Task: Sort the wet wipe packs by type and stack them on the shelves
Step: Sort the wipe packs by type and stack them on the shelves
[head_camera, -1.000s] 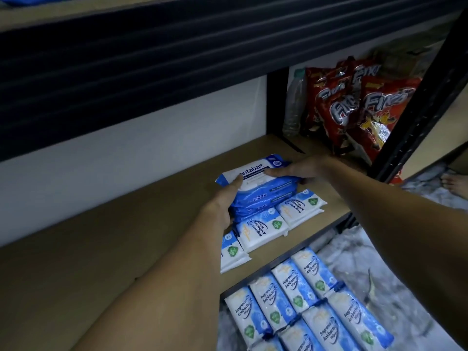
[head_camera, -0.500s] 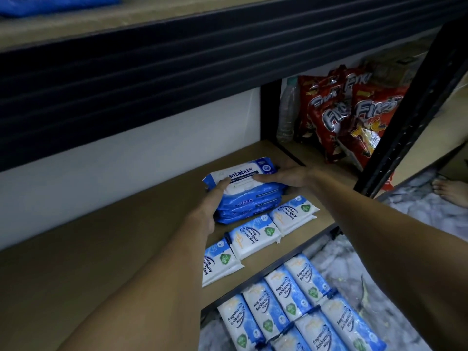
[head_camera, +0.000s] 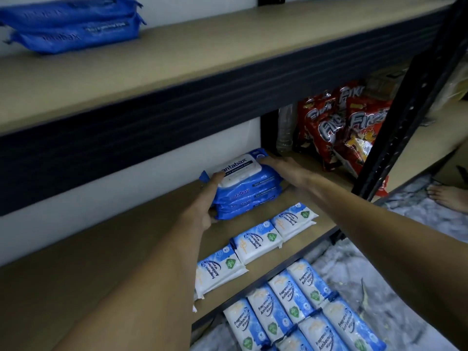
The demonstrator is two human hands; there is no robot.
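Observation:
A stack of several dark blue Antabax wipe packs (head_camera: 247,191) stands on the middle shelf (head_camera: 88,262) near the back wall. My left hand (head_camera: 210,198) grips the stack's left end, thumb on the top pack's white lid. My right hand (head_camera: 283,168) holds the right end, fingers curled over the top. In front of the stack lie three light blue and white Antibacterial wipe packs (head_camera: 255,240) in a row along the shelf's front edge. Two more dark blue packs (head_camera: 73,24) are stacked on the upper shelf at far left.
Several more white Antibacterial packs (head_camera: 301,307) lie on the marble floor below the shelf. Red snack bags (head_camera: 347,130) and a clear bottle (head_camera: 285,130) stand at the shelf's right end. A black upright post (head_camera: 410,97) rises on the right. A bare foot (head_camera: 448,196) shows far right.
Both hands keep hold of the blue stack, which has shifted a little further back and left on the shelf. The view has tilted up, showing the upper shelf and its two blue packs.

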